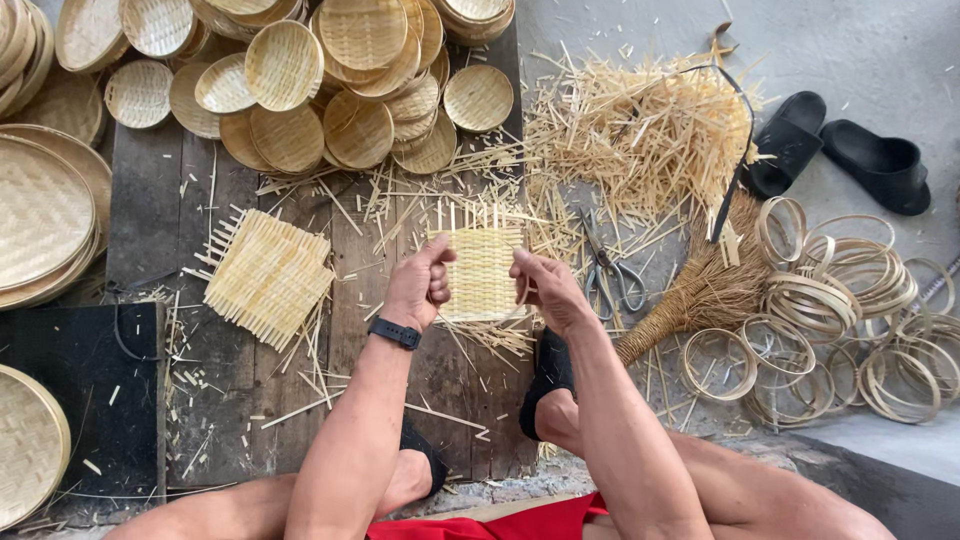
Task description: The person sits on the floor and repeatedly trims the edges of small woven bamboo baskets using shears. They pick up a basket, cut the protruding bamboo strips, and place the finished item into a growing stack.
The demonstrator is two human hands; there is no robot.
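I hold a small square mat of woven bamboo strips (483,272) up in front of me, loose strip ends sticking out of its top edge. My left hand (420,288), with a black band on the wrist, grips its left edge with thumb up. My right hand (545,290) pinches its right edge. A second, larger woven mat (268,277) lies flat on the dark wooden boards (150,215) to the left of my left hand.
Several round woven trays (330,90) are heaped at the top, larger ones (40,215) at the left. Bamboo offcuts (640,135), scissors (610,272), a straw broom (700,295), several bamboo rings (850,310) and black sandals (840,150) lie to the right.
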